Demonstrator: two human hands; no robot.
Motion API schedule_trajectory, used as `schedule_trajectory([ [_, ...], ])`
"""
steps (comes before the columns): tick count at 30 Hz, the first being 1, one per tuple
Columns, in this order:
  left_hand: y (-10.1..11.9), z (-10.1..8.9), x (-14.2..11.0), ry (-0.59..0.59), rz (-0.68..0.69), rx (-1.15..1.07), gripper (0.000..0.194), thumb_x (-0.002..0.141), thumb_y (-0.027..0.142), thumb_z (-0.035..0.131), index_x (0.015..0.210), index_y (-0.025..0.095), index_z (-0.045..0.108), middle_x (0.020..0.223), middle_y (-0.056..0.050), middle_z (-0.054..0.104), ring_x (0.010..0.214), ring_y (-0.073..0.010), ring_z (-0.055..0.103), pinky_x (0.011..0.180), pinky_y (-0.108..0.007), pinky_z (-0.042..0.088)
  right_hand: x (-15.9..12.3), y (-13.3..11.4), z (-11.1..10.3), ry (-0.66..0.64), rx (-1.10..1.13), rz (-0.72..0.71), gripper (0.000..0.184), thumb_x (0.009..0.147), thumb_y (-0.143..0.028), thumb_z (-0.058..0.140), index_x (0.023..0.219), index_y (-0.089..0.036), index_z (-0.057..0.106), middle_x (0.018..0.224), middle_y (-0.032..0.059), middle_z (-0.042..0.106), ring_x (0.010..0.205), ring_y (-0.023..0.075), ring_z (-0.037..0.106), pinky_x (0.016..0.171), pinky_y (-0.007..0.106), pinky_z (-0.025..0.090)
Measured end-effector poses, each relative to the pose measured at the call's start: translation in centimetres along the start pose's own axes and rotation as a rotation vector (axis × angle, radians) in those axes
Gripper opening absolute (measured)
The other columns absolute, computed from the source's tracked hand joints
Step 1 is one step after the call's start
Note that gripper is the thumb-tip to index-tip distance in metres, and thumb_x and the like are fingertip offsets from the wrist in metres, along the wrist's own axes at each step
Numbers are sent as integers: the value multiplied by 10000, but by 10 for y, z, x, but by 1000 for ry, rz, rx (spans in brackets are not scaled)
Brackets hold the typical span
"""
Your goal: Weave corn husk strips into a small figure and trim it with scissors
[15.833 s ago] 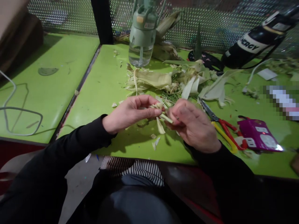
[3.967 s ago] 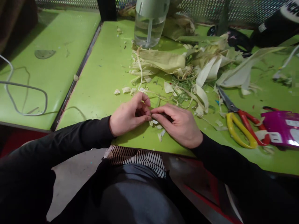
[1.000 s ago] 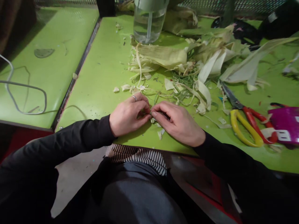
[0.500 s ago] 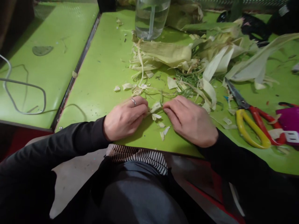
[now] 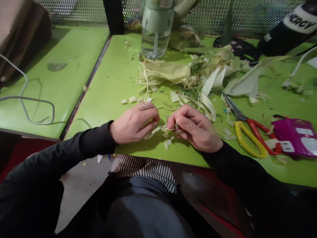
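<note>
Husk strip [image 5: 162, 128], pale and thin, bridges the narrow gap between the hands: curled fingertips of the left hand [image 5: 136, 124] pinch one part, thumb and fingers of the right hand [image 5: 195, 129] the other, the two hands slightly apart. Its long axis runs sideways from hand to hand, the left end slanting a little toward the wearer. It looks fibrous and twisted. Whitish scraps [image 5: 168, 142] lie below it on the smooth green bench [image 5: 99, 109]. Beyond the hands spread ribbed, papery corn husks [image 5: 173, 71]; right of the right hand lie steel-bladed scissors [image 5: 246, 119] with looped handles.
</note>
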State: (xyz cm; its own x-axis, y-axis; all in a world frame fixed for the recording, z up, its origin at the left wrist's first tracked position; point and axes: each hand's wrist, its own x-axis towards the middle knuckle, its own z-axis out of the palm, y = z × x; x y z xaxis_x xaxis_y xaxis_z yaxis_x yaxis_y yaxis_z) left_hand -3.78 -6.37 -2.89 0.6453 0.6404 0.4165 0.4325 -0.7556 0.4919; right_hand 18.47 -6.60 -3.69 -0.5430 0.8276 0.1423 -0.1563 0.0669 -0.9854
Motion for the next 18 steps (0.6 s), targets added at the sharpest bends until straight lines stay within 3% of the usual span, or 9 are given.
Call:
schedule_trajectory([
  [3, 5, -9, 8, -18, 19, -158, 142, 959, 179, 484, 851, 149, 570, 903, -95, 630, 875, -182, 573, 790, -321, 486, 2, 3, -2, 42, 76, 43, 273, 946, -409, 647, 799, -198, 555, 765, -38, 592, 484, 31, 395, 427, 198, 290],
  [5, 9, -13, 13, -39, -11, -398, 129, 961, 191, 502, 848, 153, 551, 933, -95, 641, 849, -160, 589, 749, -293, 487, 4, 5, -3, 37, 93, 86, 296, 917, -437, 682, 798, -192, 567, 695, -53, 538, 492, 33, 398, 430, 186, 290],
  [8, 15, -10, 18, -104, -195, -844, 153, 977, 254, 509, 867, 155, 546, 853, -53, 613, 638, -93, 532, 576, -229, 448, 6, 7, -2, 42, 131, 134, 351, 852, -492, 741, 784, -188, 578, 628, -68, 476, 504, 42, 397, 437, 170, 310],
  [11, 17, -2, 22, -139, -376, -1149, 198, 923, 331, 604, 844, 154, 565, 728, -2, 532, 540, -69, 458, 480, -197, 384, 7, 5, -1, 133, 181, 155, 330, 853, -463, 746, 769, -184, 591, 582, -74, 462, 478, 41, 365, 415, 160, 302],
  [14, 14, 5, 27, -23, -492, -1304, 172, 840, 289, 667, 801, 153, 569, 713, 9, 525, 540, -61, 449, 477, -183, 367, 7, -3, -4, 160, 317, 138, 279, 875, -404, 722, 781, -182, 583, 626, -80, 501, 407, 13, 262, 348, 156, 221],
  [18, 5, 11, 35, 77, -598, -1382, 133, 780, 212, 675, 757, 156, 557, 689, 23, 534, 518, -46, 418, 478, -175, 344, 5, -14, -10, 75, 436, 13, 302, 881, -380, 702, 760, -195, 496, 829, -68, 599, 372, -17, 248, 310, 162, 199],
])
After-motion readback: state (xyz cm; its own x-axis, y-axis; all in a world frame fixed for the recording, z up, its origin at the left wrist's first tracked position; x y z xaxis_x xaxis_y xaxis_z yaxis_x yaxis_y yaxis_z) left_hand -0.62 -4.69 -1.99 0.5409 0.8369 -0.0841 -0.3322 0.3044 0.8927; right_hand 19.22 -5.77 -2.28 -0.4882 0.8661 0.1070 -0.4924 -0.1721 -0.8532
